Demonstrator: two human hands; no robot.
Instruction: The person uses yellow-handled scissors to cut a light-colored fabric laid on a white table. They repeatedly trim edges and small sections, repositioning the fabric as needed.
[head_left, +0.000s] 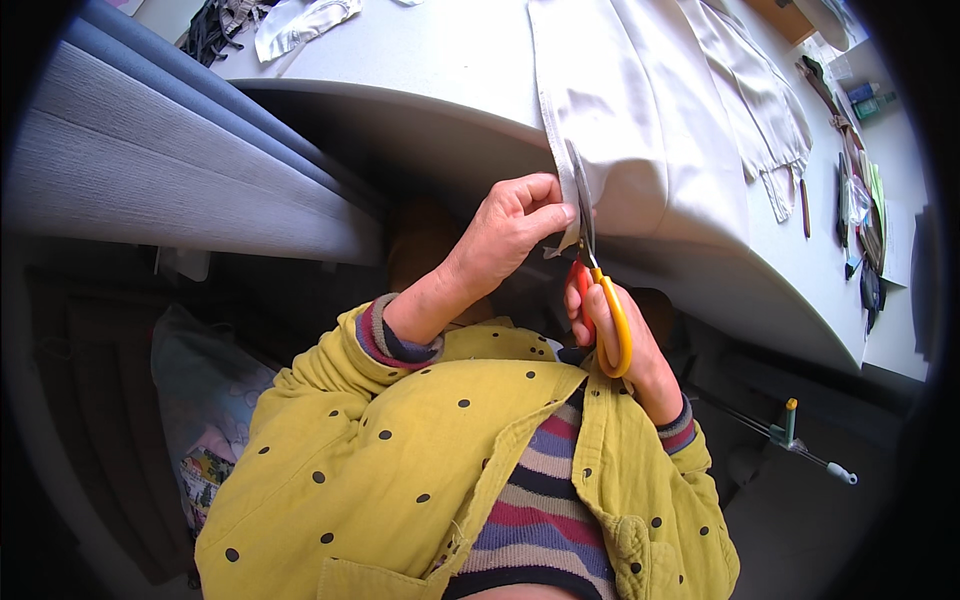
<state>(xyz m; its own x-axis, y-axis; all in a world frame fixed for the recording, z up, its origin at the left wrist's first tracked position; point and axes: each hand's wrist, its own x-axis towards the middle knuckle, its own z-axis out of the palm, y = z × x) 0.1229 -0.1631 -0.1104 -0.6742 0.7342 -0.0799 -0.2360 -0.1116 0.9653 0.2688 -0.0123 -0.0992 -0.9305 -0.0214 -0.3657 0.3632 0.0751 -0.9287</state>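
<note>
A long piece of pale satin-like fabric (630, 112) lies over the white table (435, 45) and hangs past its front edge. My left hand (517, 214) pinches the fabric's left edge strip (553, 127) between thumb and fingers. In my right hand (637, 345) is a pair of scissors (616, 322) with one orange-yellow and one red handle. The scissor blades point away from me along the edge strip, close beside my left thumb. They look nearly closed, and whether fabric lies between them is hard to tell.
Blue-grey curtains (195, 165) hang at the left. Dark straps (214, 30) and a white fabric scrap (304, 26) lie on the table's far left. Pens and papers (862, 202) and small bottles (874, 101) are at the right. Below, a metal rod (802, 446) sticks out.
</note>
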